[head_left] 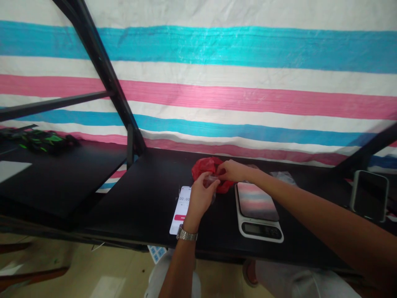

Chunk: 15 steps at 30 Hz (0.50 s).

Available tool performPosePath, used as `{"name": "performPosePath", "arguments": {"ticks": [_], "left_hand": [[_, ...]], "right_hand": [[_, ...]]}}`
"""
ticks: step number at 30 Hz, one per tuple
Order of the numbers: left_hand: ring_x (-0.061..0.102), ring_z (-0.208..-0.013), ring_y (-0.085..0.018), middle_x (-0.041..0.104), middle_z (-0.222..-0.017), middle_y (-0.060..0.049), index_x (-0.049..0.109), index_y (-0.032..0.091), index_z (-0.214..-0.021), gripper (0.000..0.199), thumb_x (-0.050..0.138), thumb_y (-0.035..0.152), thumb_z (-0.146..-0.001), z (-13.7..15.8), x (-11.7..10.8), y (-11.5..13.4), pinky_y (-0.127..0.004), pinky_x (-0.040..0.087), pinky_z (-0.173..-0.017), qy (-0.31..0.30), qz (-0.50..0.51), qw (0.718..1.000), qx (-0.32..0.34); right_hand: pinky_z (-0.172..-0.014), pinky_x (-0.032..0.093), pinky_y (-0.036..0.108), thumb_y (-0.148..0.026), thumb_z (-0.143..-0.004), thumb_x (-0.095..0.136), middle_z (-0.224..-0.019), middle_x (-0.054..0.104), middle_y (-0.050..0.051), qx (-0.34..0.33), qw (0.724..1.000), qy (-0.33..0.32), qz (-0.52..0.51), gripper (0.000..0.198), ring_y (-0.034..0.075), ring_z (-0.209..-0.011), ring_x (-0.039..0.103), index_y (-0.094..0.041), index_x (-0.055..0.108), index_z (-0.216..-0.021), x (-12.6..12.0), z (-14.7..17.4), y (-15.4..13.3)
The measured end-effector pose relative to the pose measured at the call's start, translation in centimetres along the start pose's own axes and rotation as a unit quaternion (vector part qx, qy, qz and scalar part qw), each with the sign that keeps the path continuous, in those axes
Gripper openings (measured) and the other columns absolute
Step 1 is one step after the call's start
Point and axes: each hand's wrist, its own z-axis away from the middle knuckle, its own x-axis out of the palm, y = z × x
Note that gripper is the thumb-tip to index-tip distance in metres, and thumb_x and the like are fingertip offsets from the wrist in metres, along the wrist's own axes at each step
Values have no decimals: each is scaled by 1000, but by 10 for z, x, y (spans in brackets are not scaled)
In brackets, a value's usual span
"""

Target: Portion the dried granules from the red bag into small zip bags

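My left hand point(203, 192), with a metal watch at its wrist, is closed on a small clear plastic bag point(212, 179). Fingers of my right hand point(231, 170) reach down beside it over a crumpled red plastic bag point(200, 167); they are bent together, and what they pinch is hidden. Partly under my left hand lies a phone point(177, 217) showing a timer screen. A white kitchen scale point(260, 238) with a shiny top plate stands to the right, beneath my right forearm.
Another clear plastic bag point(283, 178) lies behind my right forearm. A dark-screened phone point(369, 195) stands at the right. A green and black toy car point(46, 140) is on the left table. Dark metal posts point(105, 78) rise before a striped sheet point(232, 99).
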Motion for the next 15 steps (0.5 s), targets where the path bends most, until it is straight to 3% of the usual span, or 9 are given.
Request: {"name": "performPosePath", "arguments": {"ticks": [5, 10, 13, 15], "left_hand": [[76, -99, -26, 82, -110, -11, 72, 17, -120, 42, 82, 33, -82, -6, -2, -6, -40, 57, -94, 21, 50, 998, -13], [76, -111, -26, 80, -122, -12, 69, 19, -128, 47, 81, 29, -84, -4, 3, -1, -41, 56, -103, 15, 101, 994, 24], [76, -110, -26, 80, -119, -10, 70, 20, -127, 47, 82, 24, -82, -2, 6, 6, -41, 56, -104, 33, 80, 995, 43], [76, -110, -25, 80, -117, -9, 70, 21, -126, 46, 82, 22, -82, -1, 9, 9, -41, 55, -104, 41, 58, 996, 53]], "right_hand": [[-75, 51, 26, -32, -98, 62, -97, 82, 8, -14, 983, 33, -180, 28, 19, -84, 71, -14, 83, -99, 9, 2, 11], [-77, 54, 30, -47, -96, 69, -96, 80, 8, 33, 917, 73, -391, 34, 19, -84, 70, -15, 77, -98, 8, 12, 17], [-81, 54, 30, -53, -94, 72, -101, 80, 8, 43, 890, 103, -441, 39, 18, -85, 69, -16, 77, -104, -3, 25, 17], [-79, 53, 29, -52, -95, 72, -100, 79, 8, 47, 890, 126, -436, 38, 17, -82, 67, -16, 78, -105, -11, 33, 13]]}}
